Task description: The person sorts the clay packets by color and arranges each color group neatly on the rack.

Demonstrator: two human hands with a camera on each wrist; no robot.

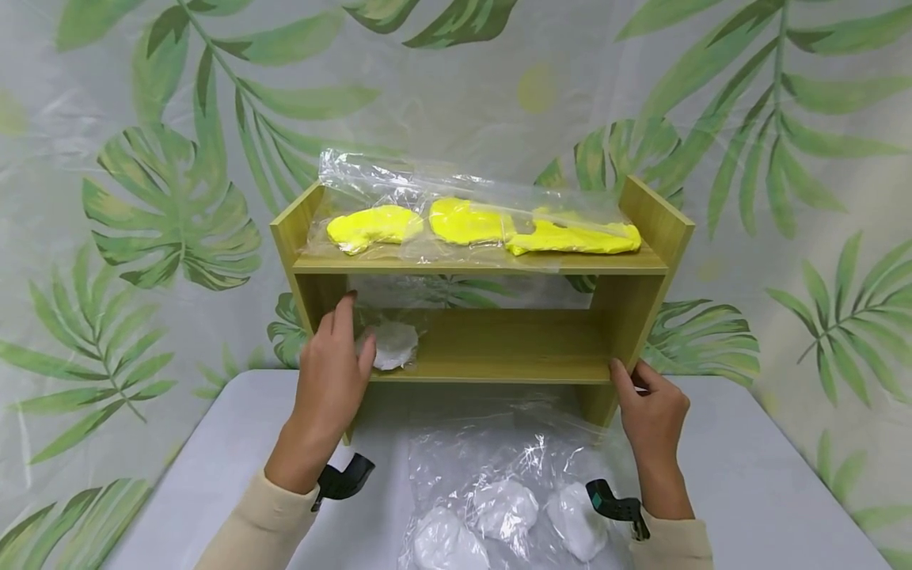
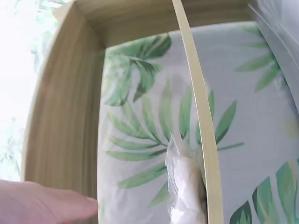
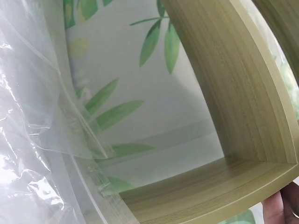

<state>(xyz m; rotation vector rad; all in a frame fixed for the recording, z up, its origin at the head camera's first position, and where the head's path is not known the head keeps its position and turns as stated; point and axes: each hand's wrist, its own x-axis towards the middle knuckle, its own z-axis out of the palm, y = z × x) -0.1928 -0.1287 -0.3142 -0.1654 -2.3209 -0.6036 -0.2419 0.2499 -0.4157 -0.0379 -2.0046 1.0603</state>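
1. White stuff in clear plastic, the packet [image 1: 396, 346] sits on the middle shelf [image 1: 520, 340], left of centre in the head view, near the left end of the wooden unit [image 1: 480, 271].
2. Beside it, the left hand [image 1: 324, 388] has its fingers extended and wrapped round nothing; the thumb is very close to the packet, though I cannot tell whether they touch.
3. Toward the right of the frame, the right hand [image 1: 654, 408] grips the side panel [image 1: 634, 309] low down, thumb in front and fingers behind.
4. From here, the packet could slide off the front edge if the left hand snagged its loose plastic. A tug by the right hand might shift the unit on the bench [image 1: 777, 475] or disturb the bagged yellow lumps [image 1: 466, 222] on the top shelf [image 1: 644, 270].
5. Its long axis seems to run along the shelf, left to right in the head view; in the left wrist view a peak of plastic points to the top of the frame. The blunt white part shows no clear front.
6. More white lumps [image 1: 506, 507] lie in clear plastic at bottom centre.
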